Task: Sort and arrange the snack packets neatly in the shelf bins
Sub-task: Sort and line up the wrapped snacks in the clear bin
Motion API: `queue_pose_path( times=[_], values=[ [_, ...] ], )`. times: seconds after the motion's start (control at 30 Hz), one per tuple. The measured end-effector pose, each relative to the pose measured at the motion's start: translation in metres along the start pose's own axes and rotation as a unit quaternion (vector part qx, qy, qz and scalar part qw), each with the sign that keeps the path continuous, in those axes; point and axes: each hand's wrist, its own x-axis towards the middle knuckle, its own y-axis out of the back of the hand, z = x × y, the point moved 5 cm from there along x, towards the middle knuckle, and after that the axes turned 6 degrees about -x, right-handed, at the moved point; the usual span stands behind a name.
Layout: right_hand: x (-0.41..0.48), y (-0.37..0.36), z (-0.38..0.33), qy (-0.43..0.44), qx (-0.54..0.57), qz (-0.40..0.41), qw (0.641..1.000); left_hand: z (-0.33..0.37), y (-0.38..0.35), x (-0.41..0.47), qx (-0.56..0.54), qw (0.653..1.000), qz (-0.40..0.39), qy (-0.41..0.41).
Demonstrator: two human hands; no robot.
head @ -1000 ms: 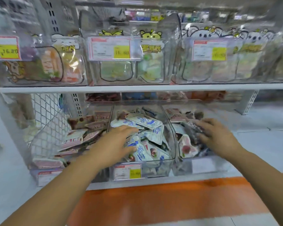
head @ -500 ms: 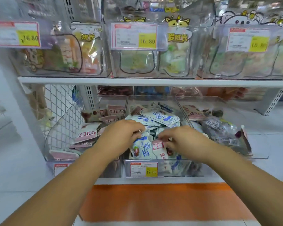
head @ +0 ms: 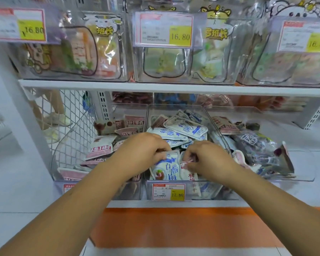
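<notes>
Three clear bins sit side by side on the lower shelf. The middle bin (head: 207,193) holds several white-and-blue snack packets (head: 185,127). My left hand (head: 142,150) grips the top of an upright white-and-blue packet (head: 167,168) at the bin's front. Beside it, my right hand (head: 209,157) pinches the top of a white-and-red packet (head: 189,175). The left bin (head: 131,191) holds pink-and-white packets (head: 100,147). In the right bin (head: 303,163) lie dark purple mixed packets (head: 255,145).
The upper shelf (head: 174,88) carries clear bins of cartoon pouches with yellow 16.80 price tags (head: 164,29). A 17.80 tag (head: 168,191) hangs on the middle bin. A wire mesh panel (head: 63,122) closes the left side. Below runs an orange floor strip (head: 174,228).
My right hand left the right bin and came to the front of the middle bin, where it now pinches a packet. The left hand closed on the upright blue packet. The view moved closer.
</notes>
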Motion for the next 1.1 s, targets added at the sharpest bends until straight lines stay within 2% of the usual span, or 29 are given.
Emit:
queue_pose_path(
  times=[0.07, 0.17, 0.27, 0.4, 0.5, 0.57, 0.6, 0.67, 0.7, 0.73, 0.83, 0.9, 0.97, 1.1],
  values=[
    [-0.004, 0.016, 0.009, -0.042, 0.1, 0.062, 0.992, 0.0, -0.002, -0.002, -0.011, 1.0, -0.01, 0.0],
    [-0.015, 0.042, 0.029, -0.06, 0.176, 0.152, 0.971, 0.004, -0.01, 0.001, -0.012, 1.0, 0.01, 0.003],
    [-0.029, 0.055, 0.039, -0.063, 0.226, 0.235, 0.943, 0.007, -0.009, 0.007, -0.181, 0.98, 0.062, 0.058],
    [-0.03, 0.052, 0.032, -0.057, 0.339, 0.283, 0.895, 0.009, -0.006, 0.012, -0.404, 0.909, 0.05, 0.096],
    [-0.018, 0.043, 0.012, -0.059, 0.431, 0.232, 0.87, 0.005, 0.001, 0.004, -0.446, 0.887, 0.056, 0.105],
    [-0.007, 0.027, -0.001, -0.078, 0.516, 0.127, 0.844, -0.006, 0.012, -0.004, -0.461, 0.874, 0.101, 0.117],
    [-0.002, 0.018, -0.004, -0.098, 0.518, 0.082, 0.846, -0.015, 0.02, -0.01, -0.473, 0.862, 0.128, 0.131],
    [0.004, 0.005, -0.006, -0.114, 0.369, 0.02, 0.922, -0.038, 0.035, -0.023, -0.489, 0.836, 0.174, 0.176],
    [0.007, 0.0, -0.007, -0.109, 0.272, 0.011, 0.956, -0.051, 0.041, -0.03, -0.473, 0.837, 0.192, 0.2],
    [0.009, -0.002, -0.01, -0.102, 0.216, 0.016, 0.971, -0.063, 0.045, -0.038, -0.437, 0.848, 0.206, 0.218],
    [0.013, -0.004, -0.021, -0.095, 0.155, 0.023, 0.983, -0.09, 0.044, -0.054, -0.301, 0.892, 0.216, 0.258],
    [0.015, -0.007, -0.024, -0.093, 0.084, 0.011, 0.992, -0.094, 0.033, -0.06, -0.181, 0.924, 0.179, 0.287],
    [0.017, -0.011, -0.023, -0.091, 0.063, -0.013, 0.994, -0.084, 0.026, -0.06, -0.08, 0.955, 0.151, 0.243],
    [0.024, -0.017, -0.018, -0.076, 0.087, -0.016, 0.993, -0.047, 0.01, -0.05, -0.1, 0.983, 0.113, 0.107]
  ],
)
